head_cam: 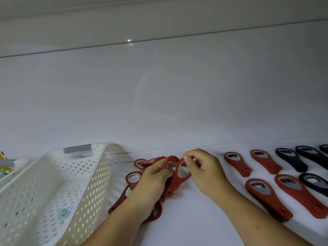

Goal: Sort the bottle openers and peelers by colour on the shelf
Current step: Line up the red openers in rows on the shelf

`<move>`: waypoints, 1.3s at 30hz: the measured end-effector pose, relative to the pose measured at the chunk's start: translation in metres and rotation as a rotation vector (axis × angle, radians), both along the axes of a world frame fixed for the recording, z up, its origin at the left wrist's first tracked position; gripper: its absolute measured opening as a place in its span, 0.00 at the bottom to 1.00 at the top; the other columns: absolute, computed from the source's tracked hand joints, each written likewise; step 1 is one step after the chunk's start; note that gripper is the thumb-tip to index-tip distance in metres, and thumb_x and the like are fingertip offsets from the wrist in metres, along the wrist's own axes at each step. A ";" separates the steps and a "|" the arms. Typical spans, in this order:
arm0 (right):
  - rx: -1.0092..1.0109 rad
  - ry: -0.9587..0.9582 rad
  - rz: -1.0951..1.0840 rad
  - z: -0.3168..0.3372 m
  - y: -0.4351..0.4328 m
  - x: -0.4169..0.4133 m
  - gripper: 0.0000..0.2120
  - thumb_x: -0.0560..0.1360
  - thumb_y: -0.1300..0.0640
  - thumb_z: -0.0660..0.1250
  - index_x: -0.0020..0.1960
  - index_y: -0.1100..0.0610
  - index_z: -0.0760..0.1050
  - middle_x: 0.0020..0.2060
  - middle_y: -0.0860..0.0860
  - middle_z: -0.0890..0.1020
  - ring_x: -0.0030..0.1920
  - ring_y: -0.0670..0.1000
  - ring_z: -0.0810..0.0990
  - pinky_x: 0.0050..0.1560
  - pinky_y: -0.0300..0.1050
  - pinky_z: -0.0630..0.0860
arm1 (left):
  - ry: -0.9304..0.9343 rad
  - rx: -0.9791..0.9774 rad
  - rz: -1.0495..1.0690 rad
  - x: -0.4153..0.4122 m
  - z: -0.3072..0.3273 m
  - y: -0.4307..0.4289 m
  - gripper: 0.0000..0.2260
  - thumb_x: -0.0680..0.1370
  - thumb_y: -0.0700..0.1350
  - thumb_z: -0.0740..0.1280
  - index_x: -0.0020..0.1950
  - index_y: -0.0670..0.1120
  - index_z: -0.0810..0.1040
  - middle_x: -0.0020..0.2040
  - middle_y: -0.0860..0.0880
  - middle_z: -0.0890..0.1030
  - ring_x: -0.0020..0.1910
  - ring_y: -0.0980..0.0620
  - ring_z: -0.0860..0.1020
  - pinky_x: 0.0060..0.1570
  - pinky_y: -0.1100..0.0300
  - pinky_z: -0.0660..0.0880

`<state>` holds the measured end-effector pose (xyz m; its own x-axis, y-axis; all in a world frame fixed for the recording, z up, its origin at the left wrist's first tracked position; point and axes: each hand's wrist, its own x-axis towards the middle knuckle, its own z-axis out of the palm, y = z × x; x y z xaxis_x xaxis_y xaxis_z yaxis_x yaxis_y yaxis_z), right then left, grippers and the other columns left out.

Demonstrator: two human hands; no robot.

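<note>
A loose heap of red bottle openers (pixel 134 176) lies on the white shelf (pixel 204 215) at centre. My left hand (pixel 154 180) grips a bunch of red openers from this heap. My right hand (pixel 204 167) pinches the rounded top of one red opener (pixel 182 172) standing next to that bunch. To the right, several small stacks of red openers (pixel 266 196) lie in neat rows. Black openers (pixel 291 159) lie in stacks at the far right.
A cream perforated plastic basket (pixel 53 192) stands tilted at the left, close to the heap. The shelf's white back wall (pixel 159 103) rises right behind the openers. A yellow package (pixel 3 162) shows at the far left edge.
</note>
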<state>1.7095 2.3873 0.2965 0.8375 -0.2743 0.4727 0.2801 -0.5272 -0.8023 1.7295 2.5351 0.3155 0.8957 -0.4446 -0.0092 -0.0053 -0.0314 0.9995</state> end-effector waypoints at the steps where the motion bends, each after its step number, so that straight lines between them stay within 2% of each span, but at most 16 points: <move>1: 0.012 -0.003 0.011 0.000 0.001 0.000 0.15 0.77 0.61 0.65 0.39 0.42 0.75 0.39 0.41 0.81 0.40 0.43 0.79 0.43 0.36 0.76 | -0.022 0.027 -0.028 -0.001 0.000 0.001 0.10 0.81 0.42 0.59 0.51 0.46 0.81 0.39 0.42 0.83 0.32 0.47 0.79 0.29 0.59 0.71; 4: 0.033 -0.053 0.019 0.001 0.003 -0.001 0.13 0.75 0.60 0.68 0.39 0.42 0.76 0.38 0.41 0.81 0.38 0.44 0.80 0.41 0.37 0.77 | -0.073 0.038 -0.071 0.000 -0.002 0.003 0.10 0.79 0.53 0.63 0.50 0.50 0.80 0.33 0.44 0.78 0.29 0.49 0.73 0.27 0.60 0.66; 6: 0.071 -0.079 0.009 0.001 0.006 -0.001 0.12 0.75 0.58 0.69 0.40 0.41 0.75 0.39 0.43 0.82 0.40 0.45 0.80 0.41 0.38 0.77 | -0.087 0.013 -0.107 0.001 -0.001 0.003 0.04 0.78 0.47 0.67 0.50 0.50 0.80 0.32 0.44 0.76 0.27 0.50 0.71 0.26 0.62 0.65; 8: 0.081 -0.086 -0.046 -0.001 0.003 0.001 0.10 0.75 0.57 0.68 0.42 0.42 0.75 0.42 0.43 0.81 0.40 0.45 0.80 0.41 0.37 0.77 | -0.076 -0.002 -0.108 0.001 -0.002 0.003 0.06 0.78 0.40 0.67 0.52 0.50 0.80 0.36 0.40 0.77 0.27 0.50 0.70 0.26 0.62 0.64; 11: -0.132 0.051 -0.235 -0.005 -0.012 0.005 0.05 0.77 0.58 0.66 0.46 0.48 0.76 0.49 0.45 0.78 0.43 0.44 0.77 0.41 0.33 0.72 | -0.026 -0.070 -0.039 0.000 -0.001 0.002 0.08 0.79 0.39 0.64 0.57 0.49 0.77 0.46 0.42 0.83 0.30 0.51 0.73 0.28 0.61 0.65; 13: -0.290 0.246 -0.282 -0.009 -0.019 0.007 0.09 0.78 0.57 0.63 0.57 0.51 0.77 0.58 0.47 0.73 0.55 0.47 0.74 0.51 0.37 0.71 | 0.001 -0.114 -0.008 0.001 0.000 0.001 0.09 0.80 0.39 0.63 0.58 0.49 0.75 0.48 0.43 0.84 0.31 0.50 0.74 0.29 0.60 0.66; 15: -0.465 0.434 -0.240 -0.012 -0.019 0.008 0.17 0.79 0.55 0.60 0.67 0.49 0.71 0.67 0.49 0.67 0.67 0.51 0.66 0.64 0.42 0.67 | 0.006 -0.127 0.006 0.001 0.001 0.000 0.09 0.80 0.40 0.63 0.59 0.50 0.74 0.47 0.43 0.84 0.31 0.49 0.74 0.28 0.60 0.67; 17: -0.559 0.505 -0.235 -0.011 -0.015 0.008 0.19 0.79 0.53 0.58 0.70 0.47 0.68 0.69 0.49 0.65 0.69 0.53 0.62 0.67 0.45 0.63 | 0.005 -0.125 0.006 0.000 0.002 0.000 0.10 0.80 0.40 0.62 0.59 0.50 0.73 0.46 0.43 0.84 0.30 0.49 0.75 0.27 0.60 0.68; 22: -0.525 0.433 -0.273 -0.010 -0.014 0.009 0.09 0.78 0.55 0.63 0.56 0.49 0.77 0.60 0.47 0.74 0.60 0.50 0.71 0.59 0.43 0.71 | -0.021 -0.077 -0.019 0.001 0.000 0.001 0.11 0.81 0.40 0.60 0.60 0.52 0.72 0.46 0.45 0.84 0.29 0.50 0.74 0.27 0.60 0.68; 26: -0.560 0.405 -0.264 -0.009 -0.013 0.009 0.07 0.79 0.55 0.61 0.54 0.50 0.76 0.55 0.46 0.76 0.56 0.50 0.73 0.54 0.42 0.71 | -0.043 -0.071 -0.002 0.003 -0.003 0.000 0.13 0.81 0.39 0.60 0.59 0.56 0.73 0.45 0.45 0.84 0.28 0.51 0.72 0.26 0.61 0.67; 28: -0.531 0.344 -0.272 -0.006 -0.013 0.008 0.05 0.80 0.57 0.59 0.50 0.50 0.73 0.50 0.47 0.76 0.54 0.50 0.72 0.51 0.41 0.70 | -0.037 -0.109 0.033 0.004 -0.002 0.000 0.14 0.80 0.38 0.61 0.59 0.56 0.73 0.43 0.46 0.84 0.29 0.51 0.72 0.26 0.60 0.66; 31: -0.384 0.144 -0.330 0.000 -0.012 0.004 0.06 0.80 0.60 0.59 0.45 0.52 0.70 0.42 0.45 0.73 0.47 0.49 0.69 0.43 0.40 0.66 | -0.033 -0.154 0.136 0.009 -0.004 0.000 0.19 0.78 0.35 0.61 0.60 0.58 0.73 0.40 0.47 0.81 0.32 0.51 0.72 0.30 0.59 0.66; 34: -0.167 -0.012 -0.294 0.009 -0.009 -0.002 0.06 0.79 0.60 0.60 0.45 0.51 0.71 0.39 0.43 0.73 0.40 0.45 0.72 0.37 0.34 0.67 | -0.046 -0.128 0.263 0.015 -0.004 0.001 0.22 0.77 0.35 0.61 0.60 0.61 0.73 0.39 0.48 0.78 0.34 0.51 0.74 0.33 0.58 0.70; 37: -0.195 0.053 -0.269 0.007 -0.012 -0.003 0.03 0.79 0.57 0.62 0.47 0.51 0.72 0.42 0.45 0.77 0.40 0.45 0.74 0.36 0.30 0.67 | -0.046 -0.126 0.277 0.015 -0.003 0.001 0.22 0.78 0.33 0.59 0.63 0.57 0.72 0.43 0.44 0.76 0.36 0.51 0.75 0.30 0.63 0.74; 38: -0.229 0.133 -0.278 0.006 -0.015 -0.003 0.02 0.79 0.55 0.63 0.49 0.51 0.74 0.45 0.46 0.78 0.42 0.46 0.75 0.37 0.31 0.69 | -0.043 -0.113 0.263 0.013 -0.002 0.001 0.21 0.78 0.33 0.59 0.63 0.57 0.71 0.42 0.44 0.75 0.34 0.52 0.75 0.27 0.65 0.73; 39: -0.272 0.244 -0.280 0.005 -0.017 -0.004 0.06 0.78 0.51 0.64 0.52 0.52 0.76 0.49 0.47 0.78 0.45 0.46 0.75 0.39 0.34 0.71 | -0.040 -0.104 0.245 0.012 -0.003 0.001 0.21 0.78 0.33 0.59 0.62 0.57 0.71 0.40 0.44 0.75 0.32 0.53 0.74 0.25 0.65 0.71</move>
